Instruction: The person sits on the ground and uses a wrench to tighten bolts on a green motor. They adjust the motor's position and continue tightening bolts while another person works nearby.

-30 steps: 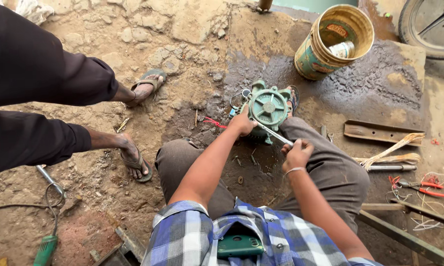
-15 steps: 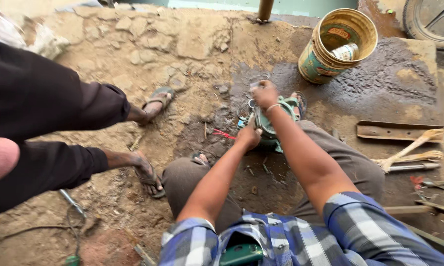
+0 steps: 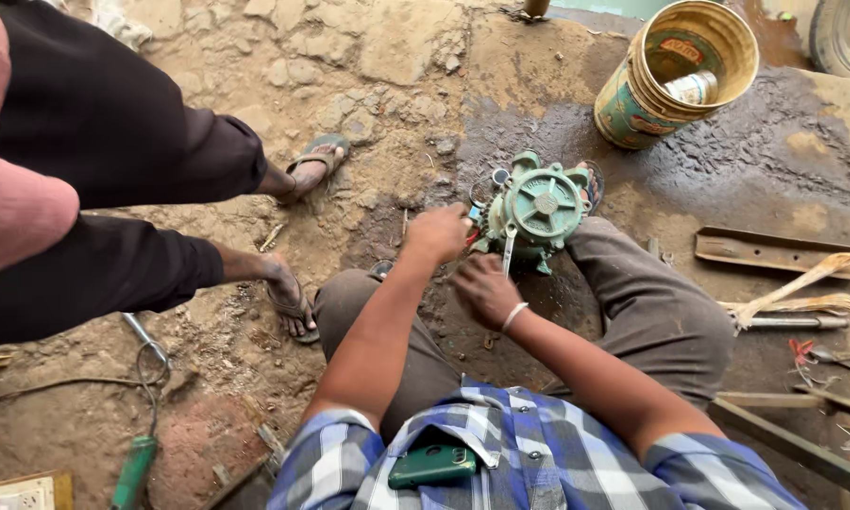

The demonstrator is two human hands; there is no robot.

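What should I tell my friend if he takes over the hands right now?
Left hand: rests against the left side of the green motor housing on the ground.
Right hand: holds the lower end of a metal spanner whose head sits on the housing.
Done: cannot tell from this view.
Left: cannot tell which bolts remain.
Nearby: yellow bucket behind, another person's sandalled feet to the left.
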